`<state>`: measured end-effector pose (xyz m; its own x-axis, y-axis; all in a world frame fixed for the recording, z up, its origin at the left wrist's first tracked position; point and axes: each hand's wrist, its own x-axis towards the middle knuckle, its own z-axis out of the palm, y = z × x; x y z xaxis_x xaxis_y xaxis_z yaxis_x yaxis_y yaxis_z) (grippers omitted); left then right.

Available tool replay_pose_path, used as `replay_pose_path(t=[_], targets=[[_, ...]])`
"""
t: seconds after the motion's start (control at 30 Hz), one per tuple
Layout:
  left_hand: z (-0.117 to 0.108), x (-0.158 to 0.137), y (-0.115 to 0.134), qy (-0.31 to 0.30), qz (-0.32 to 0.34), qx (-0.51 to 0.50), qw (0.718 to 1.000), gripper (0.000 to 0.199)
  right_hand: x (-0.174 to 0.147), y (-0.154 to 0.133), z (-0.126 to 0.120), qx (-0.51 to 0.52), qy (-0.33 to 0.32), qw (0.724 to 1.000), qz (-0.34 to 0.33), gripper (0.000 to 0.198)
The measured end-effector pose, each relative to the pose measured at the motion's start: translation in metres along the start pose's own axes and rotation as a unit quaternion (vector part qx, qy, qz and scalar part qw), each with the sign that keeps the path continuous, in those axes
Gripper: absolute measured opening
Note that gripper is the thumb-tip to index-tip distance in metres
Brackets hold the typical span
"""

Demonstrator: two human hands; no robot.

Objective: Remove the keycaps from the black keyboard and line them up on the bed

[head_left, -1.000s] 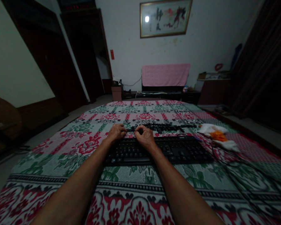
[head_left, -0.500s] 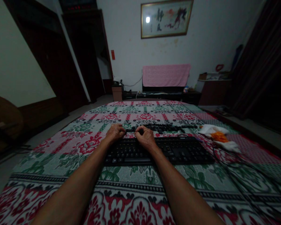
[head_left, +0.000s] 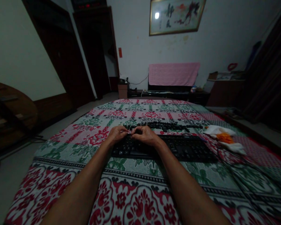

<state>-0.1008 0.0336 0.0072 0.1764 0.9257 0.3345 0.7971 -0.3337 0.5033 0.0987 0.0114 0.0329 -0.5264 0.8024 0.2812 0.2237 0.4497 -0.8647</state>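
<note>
Nearest: red, green and white floral cloth (head_left: 142, 184) covering the bench. On it, a long black plastic keyboard (head_left: 194, 149), lying flat. Left hand (head_left: 118, 133) and right hand (head_left: 144, 135) sit at its far edge, left of its middle, fingertips bent toward each other. Grip, both: cannot tell whether anything is pinched (dim light, dark on dark). Just beyond: a loose row of small black pieces (head_left: 166, 126), its left end near the fingers. Risk, judged: a knuckle brushing that row could scatter it; poor light could let a slipped piece go unnoticed.
</note>
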Motion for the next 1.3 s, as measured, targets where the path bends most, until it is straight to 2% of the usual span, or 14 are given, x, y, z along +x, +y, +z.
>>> replay_pose_path(t=[0.17,0.43,0.97,1.1,1.3], targets=[[0.005,-0.006,0.0,-0.026,0.0,0.002,1.0,0.026,-0.003,-0.01,0.0,-0.021,-0.055,0.998,-0.011,0.012],[0.001,-0.007,0.007,-0.044,-0.02,-0.01,0.999,0.026,-0.001,-0.005,0.003,-0.102,-0.056,0.993,-0.034,0.013],[0.0,-0.009,0.008,-0.045,-0.02,-0.029,0.998,0.026,-0.003,-0.018,0.008,-0.151,-0.072,0.984,-0.065,0.01],[0.0,-0.008,0.006,-0.05,-0.014,-0.026,0.998,0.027,-0.002,-0.011,0.007,-0.115,-0.069,0.989,-0.055,0.008],[0.003,-0.005,0.001,-0.062,-0.024,-0.043,0.997,0.033,-0.002,0.002,0.008,0.025,-0.062,0.997,0.024,0.015]])
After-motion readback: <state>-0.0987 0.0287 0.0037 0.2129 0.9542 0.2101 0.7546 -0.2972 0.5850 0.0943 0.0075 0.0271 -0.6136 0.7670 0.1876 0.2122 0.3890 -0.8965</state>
